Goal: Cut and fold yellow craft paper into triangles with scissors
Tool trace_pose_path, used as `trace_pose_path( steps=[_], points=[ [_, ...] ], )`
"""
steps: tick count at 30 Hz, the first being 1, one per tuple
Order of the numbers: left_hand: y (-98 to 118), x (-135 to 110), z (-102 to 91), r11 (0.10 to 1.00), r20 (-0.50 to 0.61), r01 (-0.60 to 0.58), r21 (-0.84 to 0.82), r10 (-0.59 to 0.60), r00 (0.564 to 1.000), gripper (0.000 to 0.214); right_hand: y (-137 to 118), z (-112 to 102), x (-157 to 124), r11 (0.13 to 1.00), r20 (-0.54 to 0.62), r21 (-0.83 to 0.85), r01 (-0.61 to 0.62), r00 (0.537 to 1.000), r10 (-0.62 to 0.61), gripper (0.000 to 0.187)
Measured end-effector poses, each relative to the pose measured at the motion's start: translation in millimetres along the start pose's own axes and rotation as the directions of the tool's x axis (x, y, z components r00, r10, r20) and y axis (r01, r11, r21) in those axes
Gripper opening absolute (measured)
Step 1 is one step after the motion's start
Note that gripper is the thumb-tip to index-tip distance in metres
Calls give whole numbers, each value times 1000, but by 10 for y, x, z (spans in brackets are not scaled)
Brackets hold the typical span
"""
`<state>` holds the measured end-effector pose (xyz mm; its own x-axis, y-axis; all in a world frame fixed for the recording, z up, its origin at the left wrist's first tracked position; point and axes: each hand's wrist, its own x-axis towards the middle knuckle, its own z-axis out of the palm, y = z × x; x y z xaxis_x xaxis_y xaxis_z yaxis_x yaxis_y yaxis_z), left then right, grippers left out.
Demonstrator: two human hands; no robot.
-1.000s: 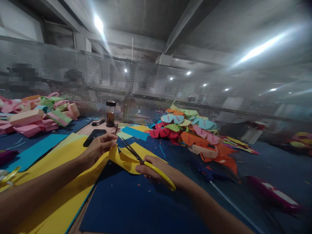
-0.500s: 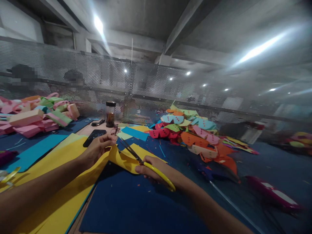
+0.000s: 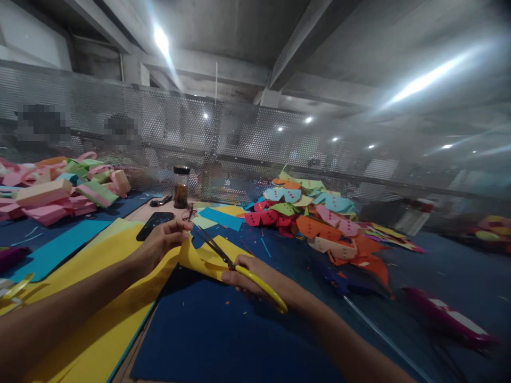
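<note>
My left hand (image 3: 165, 239) pinches the edge of a yellow sheet of paper (image 3: 194, 255), which curls up from the table. Yellow-handled scissors (image 3: 261, 284) are in my right hand (image 3: 249, 274), fingers wrapped around the grip. Their blades (image 3: 215, 246) point up and to the left, near the raised yellow paper, and look parted slightly. Whether the blades touch the paper is hard to tell. More yellow paper (image 3: 96, 308) spreads under my left forearm, with blue paper beneath its edge.
A phone (image 3: 155, 224) and a dark-lidded jar (image 3: 181, 187) stand beyond my left hand. Cut coloured paper shapes (image 3: 325, 205) are heaped at right, folded paper pieces (image 3: 59, 194) at left. A magenta glue gun-like tool (image 3: 449, 316) lies far right. A perforated metal screen (image 3: 239, 133) rises behind.
The raised yellow paper has shifted a little and its lower curl looks flatter beside the scissors. Both hands stay almost in the same place.
</note>
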<state>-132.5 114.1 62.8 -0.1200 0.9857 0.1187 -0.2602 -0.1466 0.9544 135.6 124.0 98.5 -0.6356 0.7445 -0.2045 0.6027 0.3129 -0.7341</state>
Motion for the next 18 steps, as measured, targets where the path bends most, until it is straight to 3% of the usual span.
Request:
trace_pose_path(
  steps=[11, 18],
  points=[
    [-53, 62, -60, 999, 25, -34, 25, 33, 999, 33, -55, 2, -30, 1000, -15, 29, -11, 1000, 11, 40],
    [-33, 44, -40, 1000, 35, -28, 14, 27, 999, 33, 3, 9, -6, 1000, -4, -3, 10, 1000, -10, 47]
  ],
)
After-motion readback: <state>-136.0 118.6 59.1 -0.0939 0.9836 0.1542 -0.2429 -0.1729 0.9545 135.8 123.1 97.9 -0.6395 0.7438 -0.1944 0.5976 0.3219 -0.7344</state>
